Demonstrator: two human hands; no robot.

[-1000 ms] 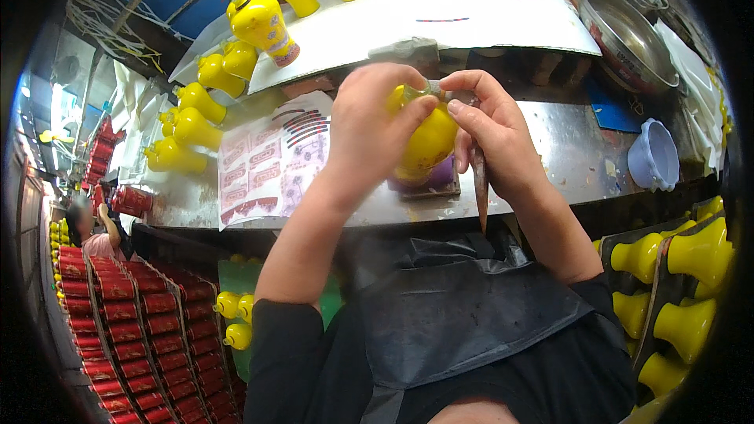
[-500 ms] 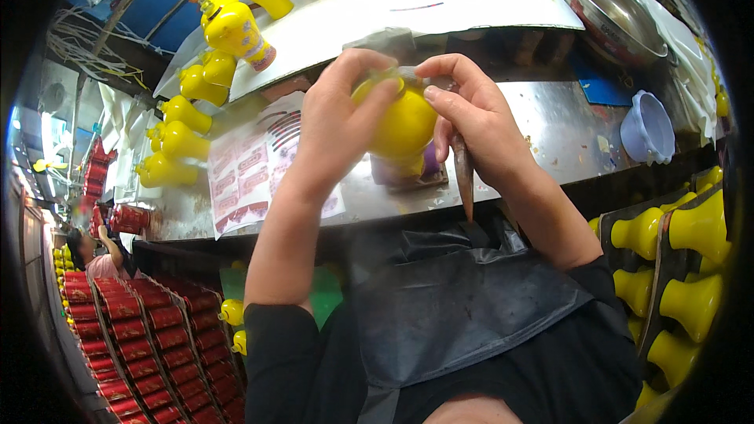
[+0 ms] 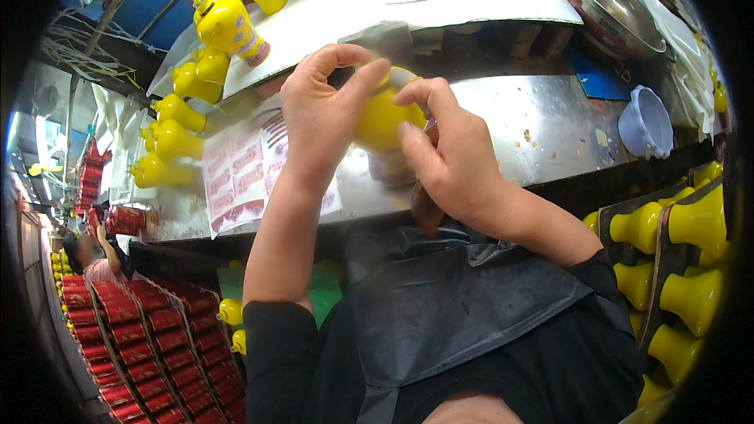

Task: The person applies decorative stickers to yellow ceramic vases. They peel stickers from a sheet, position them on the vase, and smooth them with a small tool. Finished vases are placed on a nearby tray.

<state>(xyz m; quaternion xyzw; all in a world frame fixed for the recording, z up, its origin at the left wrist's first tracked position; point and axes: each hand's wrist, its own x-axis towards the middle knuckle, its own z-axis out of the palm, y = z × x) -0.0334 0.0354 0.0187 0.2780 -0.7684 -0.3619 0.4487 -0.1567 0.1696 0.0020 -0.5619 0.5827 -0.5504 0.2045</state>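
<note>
The yellow bottle [image 3: 380,124] is between our left grip [image 3: 320,102] and right grip [image 3: 455,163], over the worktop [image 3: 506,102]. We can't tell if the left holds tight. The right holds a brown stick [image 3: 425,210]; swinging could scratch the bottle.

Blk tee [image 3: 581,345], elbow-length slvs [image 3: 279,338]; dk shiny apron [image 3: 463,314]
</note>
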